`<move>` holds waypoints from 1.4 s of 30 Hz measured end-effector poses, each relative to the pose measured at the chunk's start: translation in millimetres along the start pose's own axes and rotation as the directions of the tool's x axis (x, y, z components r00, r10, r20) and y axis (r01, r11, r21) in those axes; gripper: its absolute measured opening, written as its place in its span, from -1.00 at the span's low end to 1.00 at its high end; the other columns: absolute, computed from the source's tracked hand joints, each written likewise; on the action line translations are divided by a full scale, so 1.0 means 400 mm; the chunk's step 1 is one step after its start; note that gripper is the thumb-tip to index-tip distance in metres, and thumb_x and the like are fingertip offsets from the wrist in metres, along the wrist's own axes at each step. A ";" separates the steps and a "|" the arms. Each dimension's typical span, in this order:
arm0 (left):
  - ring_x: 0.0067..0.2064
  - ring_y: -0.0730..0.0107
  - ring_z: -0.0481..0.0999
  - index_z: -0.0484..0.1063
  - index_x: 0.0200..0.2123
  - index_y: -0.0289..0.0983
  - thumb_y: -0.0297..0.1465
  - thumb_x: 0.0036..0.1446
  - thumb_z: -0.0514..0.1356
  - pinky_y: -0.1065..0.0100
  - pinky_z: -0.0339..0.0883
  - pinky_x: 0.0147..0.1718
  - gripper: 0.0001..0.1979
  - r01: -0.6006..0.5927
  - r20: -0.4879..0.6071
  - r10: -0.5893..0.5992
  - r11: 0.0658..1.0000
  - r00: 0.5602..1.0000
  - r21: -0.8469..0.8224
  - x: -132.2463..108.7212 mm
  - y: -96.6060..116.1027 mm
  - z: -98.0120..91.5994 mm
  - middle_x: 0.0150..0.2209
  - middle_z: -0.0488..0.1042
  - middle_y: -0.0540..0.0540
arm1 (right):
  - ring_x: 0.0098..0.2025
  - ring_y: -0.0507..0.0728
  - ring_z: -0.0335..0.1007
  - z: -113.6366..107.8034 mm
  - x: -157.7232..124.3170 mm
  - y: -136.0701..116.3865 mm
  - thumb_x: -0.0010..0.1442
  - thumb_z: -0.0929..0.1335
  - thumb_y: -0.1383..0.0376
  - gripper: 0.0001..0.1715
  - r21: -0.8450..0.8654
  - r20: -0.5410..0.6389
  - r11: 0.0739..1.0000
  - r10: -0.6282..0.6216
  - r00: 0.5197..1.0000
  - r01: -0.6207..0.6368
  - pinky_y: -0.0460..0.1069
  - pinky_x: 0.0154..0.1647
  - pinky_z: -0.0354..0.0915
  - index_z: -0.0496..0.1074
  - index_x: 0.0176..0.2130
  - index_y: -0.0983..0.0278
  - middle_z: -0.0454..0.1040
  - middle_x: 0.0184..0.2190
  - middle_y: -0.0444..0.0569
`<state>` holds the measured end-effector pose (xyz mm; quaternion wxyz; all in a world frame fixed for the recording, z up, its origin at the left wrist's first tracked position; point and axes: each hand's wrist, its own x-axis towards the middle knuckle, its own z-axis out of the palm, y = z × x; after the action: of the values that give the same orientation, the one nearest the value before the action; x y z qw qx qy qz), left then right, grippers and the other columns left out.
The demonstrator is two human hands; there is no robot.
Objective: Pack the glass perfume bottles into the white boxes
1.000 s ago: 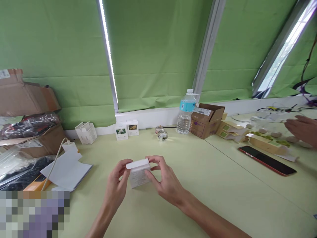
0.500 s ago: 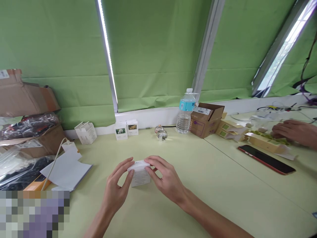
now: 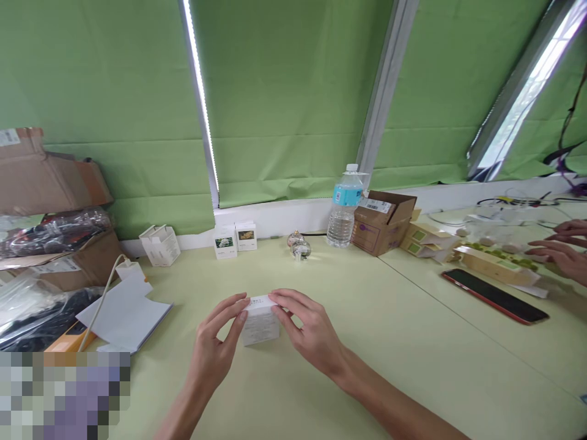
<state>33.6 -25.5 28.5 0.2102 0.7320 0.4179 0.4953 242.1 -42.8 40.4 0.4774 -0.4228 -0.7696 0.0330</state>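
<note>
A small white carton (image 3: 261, 326) with fine print stands upright on the table in front of me, its top flap lying across it. My left hand (image 3: 219, 330) pinches the carton's top left corner between thumb and fingers. At the top right corner, my right hand (image 3: 306, 324) grips it the same way. Farther back, two white cartons with flower pictures (image 3: 236, 240) stand side by side. Two small shiny glass bottles (image 3: 300, 249) sit to the right of them. Left of the pair is another white carton (image 3: 159, 245) with its top flaps up.
A water bottle (image 3: 342, 211) and an opened brown box (image 3: 383, 223) stand at the back. A phone (image 3: 495, 296) lies right, near yellow cartons (image 3: 498, 264) and a co-worker's hands (image 3: 562, 250). Brown boxes (image 3: 59, 183), plastic bags and papers (image 3: 126, 315) crowd the left.
My hands and the carton between them hold almost the same place. The co-worker's hand at the right has drawn back from the yellow cartons, and a second hand now shows.
</note>
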 end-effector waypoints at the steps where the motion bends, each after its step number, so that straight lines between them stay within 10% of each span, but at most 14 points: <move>1: 0.08 0.21 0.47 0.54 -0.08 -0.09 -0.31 0.24 0.13 0.22 0.40 0.02 -0.76 -0.002 0.004 0.002 1.000 1.000 0.007 0.001 0.001 -0.001 0.04 0.51 -0.06 | -0.06 0.13 0.46 0.000 0.000 0.000 0.34 0.25 0.33 -0.68 -0.001 0.003 1.000 0.001 1.000 -0.001 0.05 -0.07 0.45 0.45 0.04 0.16 0.51 -0.05 -0.01; 30: 0.04 0.23 0.53 0.54 -0.06 -0.04 -0.34 0.23 0.16 0.24 0.46 -0.01 -0.76 -0.076 -0.026 0.079 0.991 0.997 0.109 -0.002 0.002 -0.004 0.02 0.54 -0.01 | -0.06 0.11 0.50 0.008 -0.001 0.006 0.32 0.27 0.34 -0.67 -0.033 -0.038 0.999 -0.013 0.999 0.011 0.04 -0.03 0.47 0.49 0.02 0.11 0.54 -0.05 -0.07; 42: -0.01 0.22 0.56 0.41 0.10 -0.03 -0.44 0.17 0.22 0.32 0.48 -0.07 -0.58 -0.361 0.040 0.369 0.872 0.928 0.331 -0.010 -0.032 -0.008 0.14 0.43 -0.06 | -0.08 0.16 0.48 0.007 -0.006 0.014 0.33 0.25 0.31 -0.64 -0.211 0.049 0.974 -0.070 0.996 0.079 0.05 -0.11 0.48 0.47 0.06 0.18 0.49 0.03 0.04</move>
<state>24.7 -22.1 18.4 -0.0187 0.8164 0.3521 0.4574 243.9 -39.9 34.7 0.4146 -0.4414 -0.7936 -0.0588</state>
